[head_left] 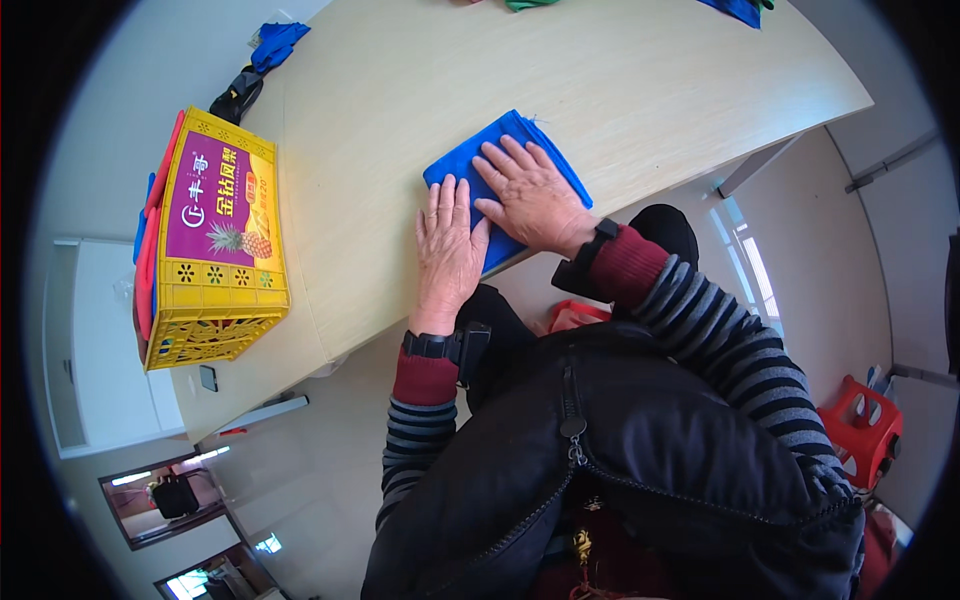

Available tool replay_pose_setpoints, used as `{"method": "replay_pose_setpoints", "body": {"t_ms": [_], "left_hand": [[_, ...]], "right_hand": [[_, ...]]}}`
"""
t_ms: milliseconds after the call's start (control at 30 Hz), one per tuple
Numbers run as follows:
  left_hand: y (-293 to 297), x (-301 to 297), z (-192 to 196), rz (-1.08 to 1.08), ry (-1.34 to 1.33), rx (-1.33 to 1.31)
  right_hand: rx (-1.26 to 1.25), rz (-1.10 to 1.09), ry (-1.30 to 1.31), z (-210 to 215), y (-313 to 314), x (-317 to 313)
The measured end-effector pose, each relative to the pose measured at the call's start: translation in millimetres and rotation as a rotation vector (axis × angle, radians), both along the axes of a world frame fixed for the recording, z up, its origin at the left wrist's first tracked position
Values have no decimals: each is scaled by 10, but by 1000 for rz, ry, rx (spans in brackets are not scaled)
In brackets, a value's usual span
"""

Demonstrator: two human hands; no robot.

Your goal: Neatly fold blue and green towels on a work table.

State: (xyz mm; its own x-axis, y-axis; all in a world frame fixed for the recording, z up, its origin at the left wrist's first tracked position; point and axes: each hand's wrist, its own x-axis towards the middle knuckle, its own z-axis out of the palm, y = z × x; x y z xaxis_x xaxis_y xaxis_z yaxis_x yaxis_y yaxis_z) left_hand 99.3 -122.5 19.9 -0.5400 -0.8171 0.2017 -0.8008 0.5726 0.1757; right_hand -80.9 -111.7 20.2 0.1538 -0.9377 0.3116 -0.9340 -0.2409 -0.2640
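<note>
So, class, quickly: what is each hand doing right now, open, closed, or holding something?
Left hand: open, palm flat, resting partly on the folded blue cloth.
Right hand: open, fingers spread, pressing flat on the same cloth.

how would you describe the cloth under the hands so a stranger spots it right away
On the pale wooden table, look at the near edge. A folded blue cloth lies flat under the left hand and right hand; the other cloths lie at the table's far edge.

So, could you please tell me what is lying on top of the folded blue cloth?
Both hands lie flat on the blue cloth: the left hand near its edge, the right hand across its middle. The cloth beneath the palms is covered.
</note>
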Motion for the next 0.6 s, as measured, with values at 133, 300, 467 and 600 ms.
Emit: {"method": "replay_pose_setpoints", "body": {"t_ms": [133, 300, 467, 600], "left_hand": [[-1, 63, -26, -3, 48, -4], [36, 130, 74, 31, 16, 36], [-175, 11, 258, 57, 44, -36], [-444, -251, 137, 22, -3, -123]], "right_hand": [[11, -29, 53, -29, -64, -115], [2, -65, 70, -54, -94, -196], [29, -80, 107, -49, -89, -192], [1, -81, 94, -96, -101, -230]]}}
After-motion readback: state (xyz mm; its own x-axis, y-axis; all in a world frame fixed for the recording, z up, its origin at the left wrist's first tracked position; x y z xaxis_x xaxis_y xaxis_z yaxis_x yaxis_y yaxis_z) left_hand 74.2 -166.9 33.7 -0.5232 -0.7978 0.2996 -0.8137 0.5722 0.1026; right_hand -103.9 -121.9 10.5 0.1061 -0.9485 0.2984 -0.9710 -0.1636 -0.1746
